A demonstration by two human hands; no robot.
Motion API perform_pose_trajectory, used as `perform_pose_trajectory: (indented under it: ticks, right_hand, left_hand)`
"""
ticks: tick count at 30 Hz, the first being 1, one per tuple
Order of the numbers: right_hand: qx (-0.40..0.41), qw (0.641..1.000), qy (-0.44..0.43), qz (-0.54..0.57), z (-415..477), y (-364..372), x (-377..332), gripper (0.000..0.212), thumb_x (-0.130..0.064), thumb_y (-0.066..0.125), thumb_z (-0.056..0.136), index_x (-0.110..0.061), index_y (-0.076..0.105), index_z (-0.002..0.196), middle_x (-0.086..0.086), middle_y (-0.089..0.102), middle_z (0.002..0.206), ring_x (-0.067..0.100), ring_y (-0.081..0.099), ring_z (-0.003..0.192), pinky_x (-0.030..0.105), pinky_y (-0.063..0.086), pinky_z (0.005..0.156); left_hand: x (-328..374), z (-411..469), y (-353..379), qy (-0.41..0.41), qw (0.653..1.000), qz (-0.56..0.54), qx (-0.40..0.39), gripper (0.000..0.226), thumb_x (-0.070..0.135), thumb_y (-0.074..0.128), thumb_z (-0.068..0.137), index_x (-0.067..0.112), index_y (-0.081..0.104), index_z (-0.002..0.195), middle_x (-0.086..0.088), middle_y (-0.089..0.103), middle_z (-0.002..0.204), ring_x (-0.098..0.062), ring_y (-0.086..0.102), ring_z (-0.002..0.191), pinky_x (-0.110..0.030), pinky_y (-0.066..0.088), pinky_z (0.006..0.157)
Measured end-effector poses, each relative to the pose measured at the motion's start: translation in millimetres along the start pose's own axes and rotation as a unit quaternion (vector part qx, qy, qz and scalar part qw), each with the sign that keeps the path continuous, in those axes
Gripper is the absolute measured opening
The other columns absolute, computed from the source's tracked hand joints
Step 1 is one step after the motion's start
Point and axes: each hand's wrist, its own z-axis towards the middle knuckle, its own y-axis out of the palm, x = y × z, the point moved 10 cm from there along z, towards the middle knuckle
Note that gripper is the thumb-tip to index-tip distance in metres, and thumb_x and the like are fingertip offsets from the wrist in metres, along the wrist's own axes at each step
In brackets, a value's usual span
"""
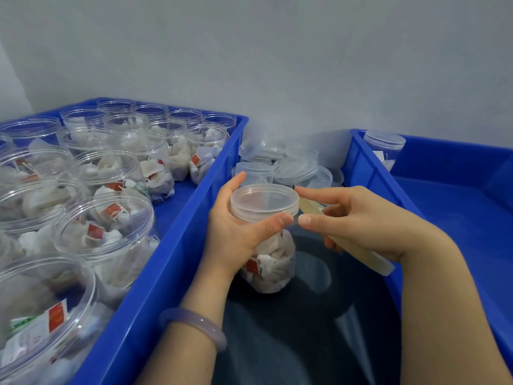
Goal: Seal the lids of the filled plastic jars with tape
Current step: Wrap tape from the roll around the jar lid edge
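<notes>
Left hand point(236, 232) has a firm grip wrapped around the jar point(273, 262), fingers curled behind it and the thumb lying across the front, right at the bottom edge of the lid point(265, 201). The jar is held up off the dark surface below, stuffed with white sachets, lid seated on top. Just to the right of that grip comes the right hand point(369, 226), clutching the tape roll point(372, 261), its thumb tip almost touching the left thumb at the lid's seam. The tape itself is clear, so whether a strip has already caught on the lid cannot be told from here.

How's the job going? Early days, by the look of it. Out to the left of the grip, the left crate point(172, 245) is packed with open jars point(111, 218), all filled, none with a lid that I can see. Beyond the grip, further from the person, sits a pile of loose lids point(294, 168) waiting their turn. Well off to the right, the right crate point(444, 218) shows just one capped jar point(384, 145) at its far corner, possibly a finished one, though no tape can be made out on it. So this jar looks like it is at the start of its wrap, with a big batch left to do
</notes>
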Motion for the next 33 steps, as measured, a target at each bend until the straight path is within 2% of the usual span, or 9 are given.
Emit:
perform_pose_trajectory:
  ticks: [3, 6, 10, 15, 19, 23, 25, 30, 33]
  right_hand:
    - [0.021, 1.0, 0.009, -0.008, 0, -6, 0, 0.06, -0.062, 0.066, 0.063, -0.054, 0.054, 0.121, -0.007, 0.059, 0.082, 0.002, 0.061, 0.054, 0.015, 0.042, 0.064]
    - [0.033, 0.999, 0.021, -0.016, -1, -9, 4, 0.052, -0.052, 0.068, 0.074, -0.052, 0.055, 0.124, -0.006, 0.055, 0.08, 0.001, 0.059, 0.052, 0.012, 0.041, 0.061]
    - [0.039, 0.999, 0.019, -0.013, -1, -9, 4, 0.057, -0.056, 0.068, 0.07, -0.05, 0.055, 0.125, 0.0, 0.058, 0.089, 0.001, 0.061, 0.055, 0.014, 0.042, 0.062]
    - [0.017, 1.0, 0.006, -0.007, -2, -4, -3, 0.084, -0.064, 0.07, 0.045, -0.05, 0.054, 0.127, 0.006, 0.067, 0.1, -0.002, 0.064, 0.062, 0.025, 0.044, 0.074]
    - [0.029, 1.0, 0.005, -0.007, 0, -5, -2, 0.061, -0.055, 0.073, 0.064, -0.052, 0.055, 0.123, 0.009, 0.063, 0.104, 0.004, 0.064, 0.057, 0.021, 0.044, 0.069]
    - [0.03, 0.999, 0.001, -0.014, -2, -6, -6, 0.077, -0.07, 0.062, 0.045, -0.053, 0.056, 0.12, -0.004, 0.061, 0.082, 0.004, 0.063, 0.054, 0.018, 0.043, 0.063]
    - [0.031, 0.999, 0.004, -0.026, -1, -6, -4, 0.077, -0.07, 0.063, 0.047, -0.052, 0.056, 0.122, -0.007, 0.063, 0.076, 0.004, 0.064, 0.054, 0.019, 0.044, 0.064]
    - [0.022, 0.999, 0.012, -0.032, 2, -6, 5, 0.052, -0.058, 0.069, 0.063, -0.055, 0.059, 0.114, -0.025, 0.063, 0.062, 0.003, 0.064, 0.055, 0.011, 0.044, 0.052]
    - [0.015, 1.0, 0.006, -0.026, 1, -4, 4, 0.037, -0.057, 0.07, 0.066, -0.063, 0.058, 0.1, -0.032, 0.063, 0.064, 0.003, 0.063, 0.055, 0.009, 0.043, 0.05]
  left_hand:
    - [-1, -1, 3, 0.0, 1.0, -0.011, -0.007, 0.11, 0.049, 0.083, 0.036, 0.026, 0.044, 0.136, 0.005, 0.057, 0.13, -0.005, 0.058, 0.114, -0.018, 0.051, 0.089]
    - [0, -3, 7, 0.001, 1.0, -0.013, -0.019, 0.11, 0.053, 0.08, 0.036, 0.026, 0.043, 0.136, 0.005, 0.058, 0.129, -0.005, 0.058, 0.115, -0.017, 0.051, 0.089]
    - [-1, -3, 7, -0.002, 1.0, 0.0, -0.019, 0.11, 0.045, 0.085, 0.04, 0.026, 0.04, 0.139, 0.006, 0.054, 0.132, -0.007, 0.055, 0.119, -0.023, 0.05, 0.092]
    - [-3, -3, 3, -0.009, 1.0, -0.02, 0.003, 0.1, 0.044, 0.083, 0.041, 0.03, 0.042, 0.131, 0.004, 0.054, 0.132, -0.007, 0.056, 0.115, -0.018, 0.051, 0.086]
    - [-2, -3, 0, -0.008, 0.999, -0.028, 0.02, 0.105, 0.051, 0.092, 0.038, 0.026, 0.045, 0.129, 0.004, 0.057, 0.127, -0.01, 0.058, 0.113, -0.02, 0.053, 0.085]
    - [-1, -4, -3, -0.007, 0.999, -0.035, 0.029, 0.108, 0.059, 0.086, 0.034, 0.022, 0.049, 0.128, 0.003, 0.06, 0.122, -0.012, 0.061, 0.11, -0.017, 0.054, 0.082]
    - [-1, -5, -2, -0.006, 0.999, -0.032, 0.025, 0.111, 0.06, 0.087, 0.034, 0.019, 0.049, 0.13, 0.004, 0.062, 0.119, -0.009, 0.062, 0.107, -0.019, 0.054, 0.082]
    - [3, -7, 5, 0.009, 1.0, -0.01, 0.006, 0.105, 0.046, 0.092, 0.041, 0.016, 0.049, 0.131, 0.011, 0.062, 0.115, 0.004, 0.06, 0.105, -0.013, 0.05, 0.082]
    - [4, -9, 7, 0.019, 1.0, 0.002, 0.0, 0.107, 0.055, 0.078, 0.039, 0.018, 0.047, 0.135, 0.013, 0.059, 0.122, 0.0, 0.056, 0.113, -0.013, 0.048, 0.089]
